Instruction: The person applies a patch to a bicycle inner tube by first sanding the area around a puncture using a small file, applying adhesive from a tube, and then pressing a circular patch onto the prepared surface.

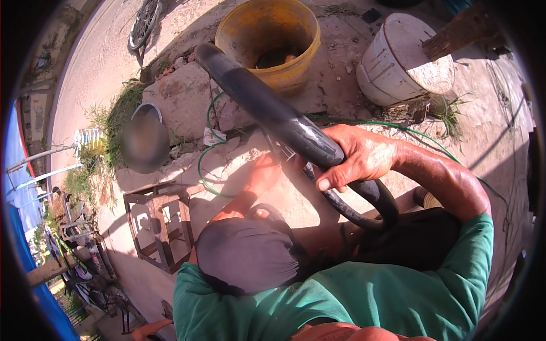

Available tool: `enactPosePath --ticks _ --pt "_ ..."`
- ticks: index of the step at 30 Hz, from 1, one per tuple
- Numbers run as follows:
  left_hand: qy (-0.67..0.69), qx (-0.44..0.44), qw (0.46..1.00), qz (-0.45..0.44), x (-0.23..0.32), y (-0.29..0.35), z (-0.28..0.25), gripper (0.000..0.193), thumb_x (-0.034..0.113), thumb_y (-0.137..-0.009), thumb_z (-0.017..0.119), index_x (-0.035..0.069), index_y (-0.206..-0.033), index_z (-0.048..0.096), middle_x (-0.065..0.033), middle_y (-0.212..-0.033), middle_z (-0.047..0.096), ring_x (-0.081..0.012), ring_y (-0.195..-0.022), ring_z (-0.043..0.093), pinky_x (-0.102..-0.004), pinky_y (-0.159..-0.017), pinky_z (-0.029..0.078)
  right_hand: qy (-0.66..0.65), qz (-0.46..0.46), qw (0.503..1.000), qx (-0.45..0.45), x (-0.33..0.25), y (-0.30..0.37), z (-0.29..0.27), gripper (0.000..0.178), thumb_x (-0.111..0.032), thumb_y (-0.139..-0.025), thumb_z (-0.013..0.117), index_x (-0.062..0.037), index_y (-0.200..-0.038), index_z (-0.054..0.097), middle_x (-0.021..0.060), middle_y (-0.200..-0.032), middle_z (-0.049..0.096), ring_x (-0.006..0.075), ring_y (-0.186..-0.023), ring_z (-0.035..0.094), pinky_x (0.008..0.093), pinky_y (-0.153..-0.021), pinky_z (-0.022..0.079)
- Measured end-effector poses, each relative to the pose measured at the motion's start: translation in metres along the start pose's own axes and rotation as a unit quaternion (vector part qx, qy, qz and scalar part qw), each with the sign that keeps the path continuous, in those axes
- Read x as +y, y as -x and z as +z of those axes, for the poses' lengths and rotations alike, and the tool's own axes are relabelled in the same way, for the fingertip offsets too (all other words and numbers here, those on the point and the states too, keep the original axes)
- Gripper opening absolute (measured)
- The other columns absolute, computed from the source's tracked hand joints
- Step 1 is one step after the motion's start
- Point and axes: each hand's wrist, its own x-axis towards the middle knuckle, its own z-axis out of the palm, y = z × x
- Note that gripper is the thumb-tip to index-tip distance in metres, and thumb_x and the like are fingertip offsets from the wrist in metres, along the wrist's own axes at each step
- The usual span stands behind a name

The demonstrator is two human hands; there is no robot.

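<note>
A thick black inner tube (pixel 267 105) slants across the middle, its inflated end rising toward the far left. My right hand (pixel 358 156) is closed round its lower part, the thumb lying over the near side. From there the tube bends back in a thinner loop beside my dark-clad right leg. My left hand (pixel 267 167) is smeared by motion, low behind the tube and beyond my left knee (pixel 244 256). Its fingers cannot be made out, nor can I tell whether they touch the tube.
Beyond the tube stands a yellow bucket (pixel 314 54). A white bucket (pixel 372 71) holding a wooden post (pixel 463 34) is at far right. A round basin (pixel 151 107) lies left, near a metal stool frame (pixel 165 233). A green cord (pixel 201 165) snakes over the ground.
</note>
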Motion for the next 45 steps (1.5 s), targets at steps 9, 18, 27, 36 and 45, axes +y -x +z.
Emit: enactPosePath --ticks 9,18,27,36,45 --pt "0.005 0.025 1.0 0.008 0.002 0.0 -0.002 0.023 0.019 -0.101 0.055 0.007 -0.112 0.072 -0.0118 -0.106 0.075 -0.03 -0.11 0.069 -0.044 -0.112 0.045 -0.013 0.002 1.0 0.005 0.001 0.0 -0.001 0.046 -0.019 -0.091 0.084 -0.002 -0.125 0.059 0.0024 -0.084 0.066 0.0111 -0.067 0.064 0.0302 -0.064 0.055" --pt "-0.058 0.01 0.997 0.056 -0.006 0.0 0.001 0.02 0.014 -0.095 0.058 0.007 -0.103 0.075 -0.0112 -0.1 0.074 -0.028 -0.103 0.069 -0.0437 -0.107 0.048 -0.012 0.01 1.0 0.001 0.003 -0.001 -0.002 0.043 -0.019 -0.091 0.084 -0.0021 -0.121 0.059 0.0024 -0.082 0.067 0.0105 -0.069 0.064 0.0305 -0.066 0.055" --pt "0.06 0.008 0.998 0.003 -0.01 0.002 -0.001 0.019 0.02 -0.094 0.062 0.009 -0.101 0.075 -0.0118 -0.105 0.073 -0.0309 -0.11 0.066 -0.0447 -0.103 0.05 0.015 0.014 1.0 -0.009 -0.006 0.002 -0.002 0.045 -0.023 -0.087 0.087 -0.0032 -0.117 0.06 0.0014 -0.087 0.066 0.0113 -0.081 0.063 0.0313 -0.076 0.054" --pt "0.057 -0.022 0.998 -0.022 -0.021 0.001 0.004 0.035 0.031 -0.091 0.072 0.011 -0.12 0.072 -0.0128 -0.117 0.073 -0.0334 -0.111 0.069 -0.0452 -0.096 0.055 0.037 0.024 0.999 0.004 -0.003 0.003 -0.004 0.045 -0.025 -0.086 0.088 -0.0029 -0.114 0.06 0.0016 -0.087 0.067 0.0118 -0.084 0.065 0.0306 -0.081 0.054" --pt "0.082 -0.036 0.995 -0.034 -0.02 -0.002 0.009 0.026 0.029 -0.095 0.061 0.009 -0.102 0.076 -0.0156 -0.113 0.073 -0.0347 -0.116 0.064 -0.0482 -0.104 0.048 0.004 0.026 1.0 0.008 0.001 0.005 -0.006 0.046 -0.019 -0.087 0.087 -0.0021 -0.119 0.059 0.0024 -0.085 0.069 0.0117 -0.081 0.067 0.0309 -0.079 0.055"
